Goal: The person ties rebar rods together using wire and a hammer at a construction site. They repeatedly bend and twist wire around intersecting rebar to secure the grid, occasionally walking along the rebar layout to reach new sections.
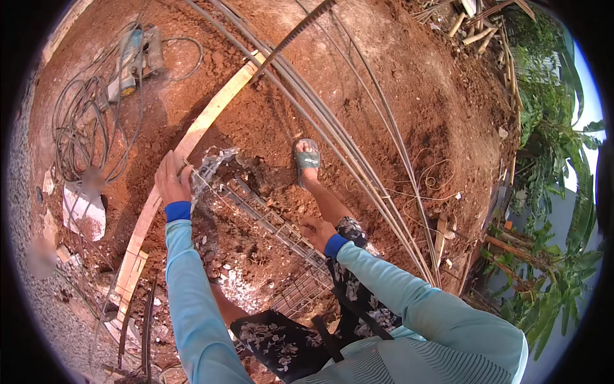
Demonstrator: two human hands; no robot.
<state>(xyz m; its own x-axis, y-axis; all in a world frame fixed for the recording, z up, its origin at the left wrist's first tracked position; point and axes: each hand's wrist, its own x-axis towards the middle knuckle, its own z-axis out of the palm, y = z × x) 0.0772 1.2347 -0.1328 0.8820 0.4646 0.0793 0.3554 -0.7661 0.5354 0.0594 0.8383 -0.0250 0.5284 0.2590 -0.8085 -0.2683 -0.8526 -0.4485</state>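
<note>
A long pale wooden plank [216,112] runs diagonally on the left, and my left hand [173,178] is closed over its edge. The thumb lies by the end of a thin metal rod, which slants toward a rebar cage [259,212]. That cage of thin bars and square ties stretches over broken ground between my legs. My right hand [318,234] is beside the cage and close to my knee. Its fingers are curled together, and I cannot make out what is in them. Broken grey concrete [216,165] lies near my left hand.
Several long steel bars [332,121] cross the reddish soil on the right. A blue and grey power tool [131,54] and tangled cable [83,121] lie at the upper left. Nearby is a white slab [84,212]. My sandalled foot [307,160] stands beyond the cage; plants [543,256] line the right.
</note>
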